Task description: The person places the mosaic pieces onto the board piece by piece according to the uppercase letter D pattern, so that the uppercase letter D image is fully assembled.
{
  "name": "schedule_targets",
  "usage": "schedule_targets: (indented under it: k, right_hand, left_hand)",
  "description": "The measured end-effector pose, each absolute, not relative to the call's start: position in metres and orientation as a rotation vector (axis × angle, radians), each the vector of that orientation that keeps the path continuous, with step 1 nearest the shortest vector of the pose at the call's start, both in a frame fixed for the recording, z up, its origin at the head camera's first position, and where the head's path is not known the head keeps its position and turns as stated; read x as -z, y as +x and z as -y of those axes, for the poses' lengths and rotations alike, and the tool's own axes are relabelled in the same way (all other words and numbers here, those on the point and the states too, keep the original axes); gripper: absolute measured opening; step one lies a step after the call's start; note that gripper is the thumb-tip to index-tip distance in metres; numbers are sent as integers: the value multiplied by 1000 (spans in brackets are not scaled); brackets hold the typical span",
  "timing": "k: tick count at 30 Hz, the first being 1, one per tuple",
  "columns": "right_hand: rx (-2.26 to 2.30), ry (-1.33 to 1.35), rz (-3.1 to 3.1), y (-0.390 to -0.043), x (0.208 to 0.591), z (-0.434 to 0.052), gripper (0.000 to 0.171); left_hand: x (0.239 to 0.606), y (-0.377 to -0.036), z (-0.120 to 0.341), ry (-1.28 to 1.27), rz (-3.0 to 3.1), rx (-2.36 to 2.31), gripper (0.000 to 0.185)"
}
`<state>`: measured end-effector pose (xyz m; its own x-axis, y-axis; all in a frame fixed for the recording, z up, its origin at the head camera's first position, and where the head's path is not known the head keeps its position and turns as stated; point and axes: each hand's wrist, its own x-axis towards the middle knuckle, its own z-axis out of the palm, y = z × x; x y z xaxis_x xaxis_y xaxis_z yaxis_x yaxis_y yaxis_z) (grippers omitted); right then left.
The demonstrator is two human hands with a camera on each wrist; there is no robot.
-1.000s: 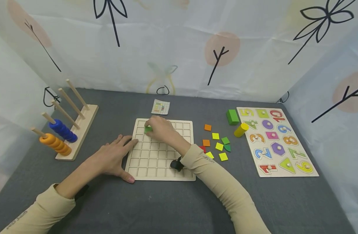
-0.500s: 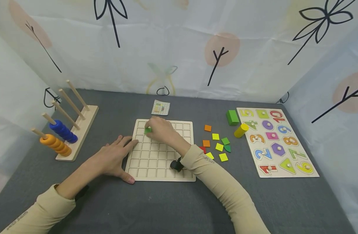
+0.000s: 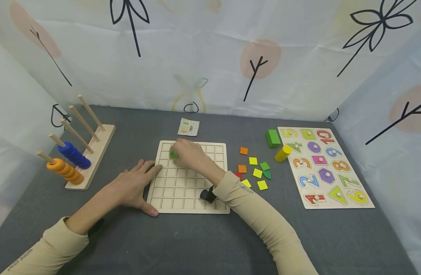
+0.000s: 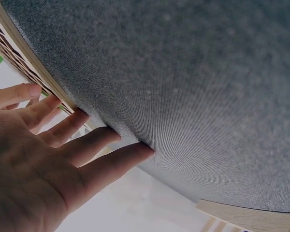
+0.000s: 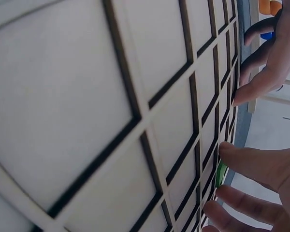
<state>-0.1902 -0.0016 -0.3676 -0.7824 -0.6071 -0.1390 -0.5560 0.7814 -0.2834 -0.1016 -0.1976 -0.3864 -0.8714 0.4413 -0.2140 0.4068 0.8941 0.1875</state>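
In the head view, a pale wooden board with a raised square grid lies flat in front of me. My right hand is over its upper left part. Thumb and finger pinch a small green tile there; the right wrist view shows the green tile between the fingertips, at the grid. I cannot tell whether the tile sits fully in its cell. My left hand rests with spread fingers at the board's left edge. Up close in the left wrist view, the left hand has extended fingers against board and cloth.
Loose orange, yellow, green and red tiles lie right of the board. Beyond them are a green block, a yellow cylinder and a number puzzle. A pattern card lies behind; a peg stand with rings stands left.
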Motion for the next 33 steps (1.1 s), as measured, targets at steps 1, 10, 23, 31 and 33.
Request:
schedule_targets:
  k: [1,10,23,31,33]
  right_hand:
    - [335,-915,-2751,-190,367,1,29]
    - [327,-902,-2741,-185,362,-9,31]
    - [347,-847,-2739,-177,354,-47,33]
    - [340,-823,-2769,-170,353,-76,32]
    - [329,-807,-2776,-168,353,-83,32]
  left_hand:
    - [386,-102,198,638,-2809,-198,138]
    - [386,-101,197,640,-2811,-197,139]
    - [387,-102,197,626,-2806,-202,138]
    - [388,-101,197,627,-2811,-182,138]
    - [388,-101,197,626,-2810,-182,138]
